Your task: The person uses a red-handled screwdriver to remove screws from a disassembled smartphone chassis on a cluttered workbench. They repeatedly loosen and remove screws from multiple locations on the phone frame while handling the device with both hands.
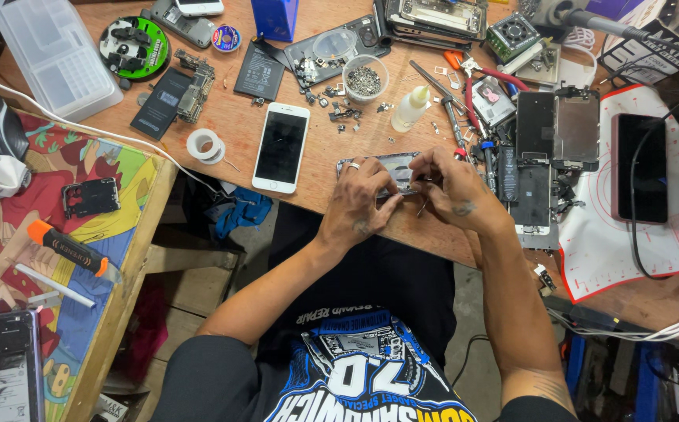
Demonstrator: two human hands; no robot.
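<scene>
hands on opened phone at bench edge

opened phone (393, 168) lies flat on wooden bench (316, 148), near the front edge, between both hands. left hand (359, 199) sits on its left end w/ fingers curled down onto it, ring on one finger, thumb tucked toward the middle. right hand (453, 187) covers the right end, fingertips pinched together over the phone; sth thin pokes down from them, too small to tell what. white phone (281, 147), screen dark, lies just left of the left hand, roll of tape (205, 145) further left. clear cup of screws (364, 78) and small glue bottle (410, 109) stand behind the work, loose bits scattered around. stripped phone frames (546, 156) sit right of the right hand, beside a white mat w/ red border (613, 250).
</scene>
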